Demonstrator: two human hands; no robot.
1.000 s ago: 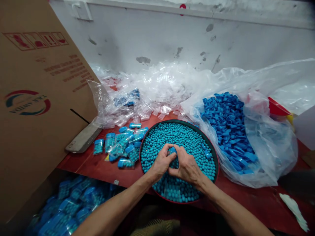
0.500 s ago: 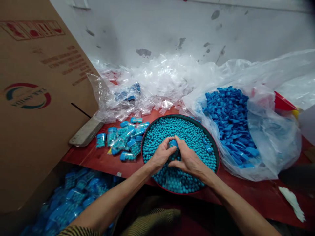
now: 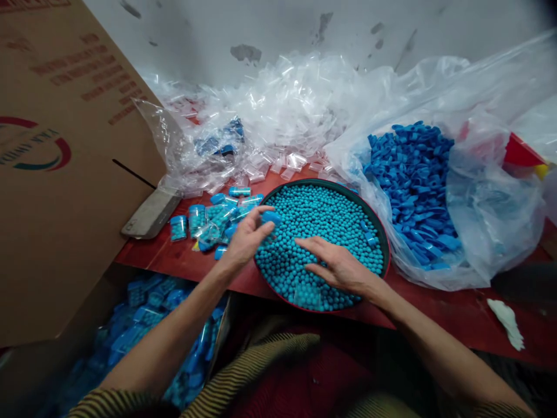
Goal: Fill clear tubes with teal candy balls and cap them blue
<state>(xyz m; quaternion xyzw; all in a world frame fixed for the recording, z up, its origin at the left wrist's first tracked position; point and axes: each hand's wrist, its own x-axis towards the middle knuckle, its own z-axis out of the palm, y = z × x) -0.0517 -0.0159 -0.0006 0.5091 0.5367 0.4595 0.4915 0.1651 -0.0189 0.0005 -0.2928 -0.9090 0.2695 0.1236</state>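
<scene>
My left hand (image 3: pixel 248 235) grips a small clear container with a blue cap (image 3: pixel 271 218) between thumb and fingers, over the left rim of a round tub (image 3: pixel 387 255). Small turquoise balls (image 3: pixel 319 209) fill this tub. Above the balls my right hand (image 3: pixel 335 264) is open, its fingers apart and nothing in them. Near the tub's right side a blue capped piece (image 3: pixel 371 238) lies among the balls, and a clear empty-looking container (image 3: pixel 307 296) rests at the front. Several filled, blue-capped containers (image 3: pixel 213 223) are heaped left of the tub.
Clear plastic pieces (image 3: pixel 296 122) are piled at the back by the wall. A plastic bag of blue caps (image 3: pixel 413 191) stands right. A large cardboard box (image 3: pixel 65 203) is at left; below it, many filled containers (image 3: pixel 130 325). A white glove (image 3: pixel 506 322) lies far right.
My hands have come apart. The left has moved left with the capped container, while the right has let go and shifted slightly right. The view has tilted down a little.
</scene>
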